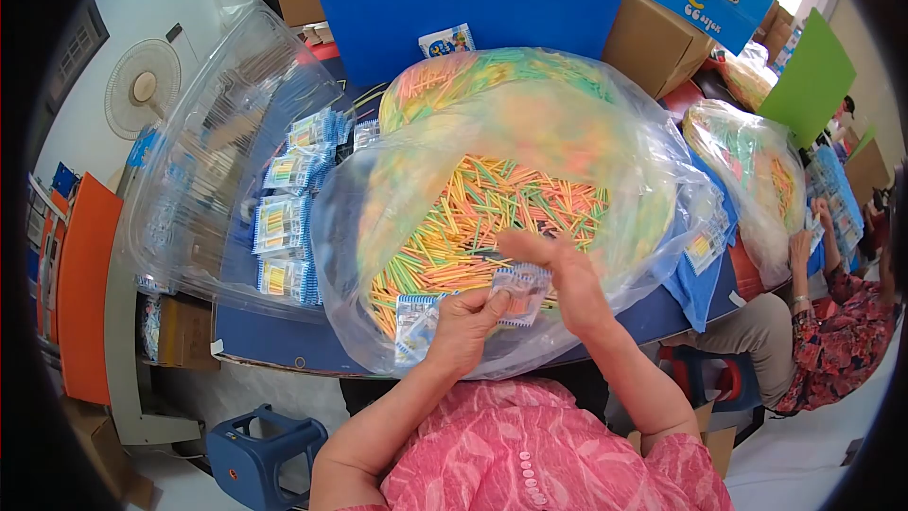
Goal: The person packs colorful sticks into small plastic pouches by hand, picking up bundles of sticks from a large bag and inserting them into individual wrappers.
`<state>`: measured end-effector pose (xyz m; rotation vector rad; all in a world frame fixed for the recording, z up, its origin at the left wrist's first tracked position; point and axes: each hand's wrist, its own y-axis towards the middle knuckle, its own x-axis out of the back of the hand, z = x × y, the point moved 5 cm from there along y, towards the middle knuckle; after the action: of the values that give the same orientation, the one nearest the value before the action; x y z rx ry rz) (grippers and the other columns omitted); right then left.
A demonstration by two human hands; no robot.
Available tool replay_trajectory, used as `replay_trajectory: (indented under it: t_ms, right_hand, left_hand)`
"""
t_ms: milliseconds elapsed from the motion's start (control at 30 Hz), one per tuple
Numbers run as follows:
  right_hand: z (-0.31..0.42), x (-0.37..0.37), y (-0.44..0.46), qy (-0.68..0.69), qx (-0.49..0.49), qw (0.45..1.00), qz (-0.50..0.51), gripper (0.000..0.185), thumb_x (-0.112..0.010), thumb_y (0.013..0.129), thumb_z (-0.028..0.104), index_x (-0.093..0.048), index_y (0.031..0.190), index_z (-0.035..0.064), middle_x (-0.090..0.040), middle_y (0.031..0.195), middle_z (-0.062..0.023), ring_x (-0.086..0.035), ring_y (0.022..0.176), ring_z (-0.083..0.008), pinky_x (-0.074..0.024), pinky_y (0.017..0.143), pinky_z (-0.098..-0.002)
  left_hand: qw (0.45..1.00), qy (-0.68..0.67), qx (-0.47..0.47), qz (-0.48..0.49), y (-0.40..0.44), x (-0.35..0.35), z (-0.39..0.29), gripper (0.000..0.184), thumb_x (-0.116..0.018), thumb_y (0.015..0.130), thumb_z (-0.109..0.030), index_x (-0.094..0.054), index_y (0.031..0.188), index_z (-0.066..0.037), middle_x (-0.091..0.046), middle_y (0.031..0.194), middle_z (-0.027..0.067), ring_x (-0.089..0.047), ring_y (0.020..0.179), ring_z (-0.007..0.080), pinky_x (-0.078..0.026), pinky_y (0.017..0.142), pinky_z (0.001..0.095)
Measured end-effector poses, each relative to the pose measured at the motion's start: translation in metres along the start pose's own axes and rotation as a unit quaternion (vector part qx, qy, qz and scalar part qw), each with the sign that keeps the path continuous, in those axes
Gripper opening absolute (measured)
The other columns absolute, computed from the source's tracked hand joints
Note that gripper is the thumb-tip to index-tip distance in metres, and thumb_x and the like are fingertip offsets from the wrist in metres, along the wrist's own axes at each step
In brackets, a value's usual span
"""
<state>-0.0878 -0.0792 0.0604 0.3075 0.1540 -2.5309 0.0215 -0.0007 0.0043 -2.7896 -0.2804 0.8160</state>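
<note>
My left hand point(462, 329) pinches a small clear plastic packet point(521, 295) with a blue-and-white edge between thumb and fingers. More blue-edged packets point(414, 326) lie just left of that hand, partly under it; whether it also holds them I cannot tell. Close by on the right, my right hand point(570, 286) is slightly blurred, its fingers stretched out to the left above the packet and nothing visible in them. Both hands are over the near side of a big clear plastic bag point(653, 218), which lies open around a heap of thin coloured sticks point(492, 213).
Stacked filled packets point(282, 224) stand left of the bag, beside a large clear plastic tub point(170, 218). A blue cloth point(695, 289) hangs at the table's right edge. Another person point(832, 341) sits at the right near a second bag point(747, 170). A blue stool point(265, 454) stands lower left.
</note>
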Motion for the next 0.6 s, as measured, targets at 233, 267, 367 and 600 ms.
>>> replay_trajectory:
  t_ms: [233,267,367,600]
  right_hand:
    - [0.017,0.03,-0.045,-0.333,0.129,0.933,-0.048,0.024,-0.055,0.094,0.013,-0.063,0.108,-0.0033,-0.07,0.092,-0.0107,-0.065,0.088,-0.0189,-0.0498,0.083,-0.0311]
    - [0.027,0.047,-0.055,-0.348,0.127,0.926,-0.074,0.024,-0.055,0.094,0.013,-0.063,0.108,-0.0033,-0.07,0.092,-0.0107,-0.065,0.088,-0.0189,-0.0498,0.083,-0.0311]
    - [0.07,0.124,-0.102,-0.225,0.206,0.883,-0.356,0.017,-0.058,0.091,0.01,-0.065,0.1,-0.0028,-0.066,0.082,-0.004,-0.061,0.074,-0.011,-0.0482,0.069,-0.025]
    - [0.04,0.293,-0.121,-0.124,0.24,0.827,-0.492,0.019,-0.057,0.092,0.007,-0.061,0.107,-0.0046,-0.067,0.094,-0.0068,-0.062,0.08,-0.0113,-0.0495,0.07,-0.024]
  left_hand:
    - [0.979,0.202,-0.025,0.031,0.006,-0.015,-0.004,0.015,-0.063,0.09,-0.008,-0.069,0.1,0.001,-0.069,0.093,0.0035,-0.062,0.083,0.0089,-0.048,0.072,0.0239]
    - [0.979,0.199,-0.047,0.024,0.003,-0.018,-0.007,0.013,-0.063,0.088,-0.006,-0.069,0.097,0.001,-0.069,0.093,0.0043,-0.062,0.083,0.0106,-0.049,0.074,0.0244]
    - [0.969,0.209,-0.126,0.029,0.007,-0.004,-0.015,0.012,-0.065,0.085,-0.002,-0.07,0.094,0.001,-0.068,0.09,0.0053,-0.063,0.081,0.0124,-0.049,0.076,0.025]
    - [0.84,0.478,-0.25,0.058,0.018,0.0,-0.024,0.018,-0.07,0.08,-0.002,-0.069,0.098,-0.001,-0.068,0.088,0.009,-0.063,0.081,0.0143,-0.051,0.073,0.0267]
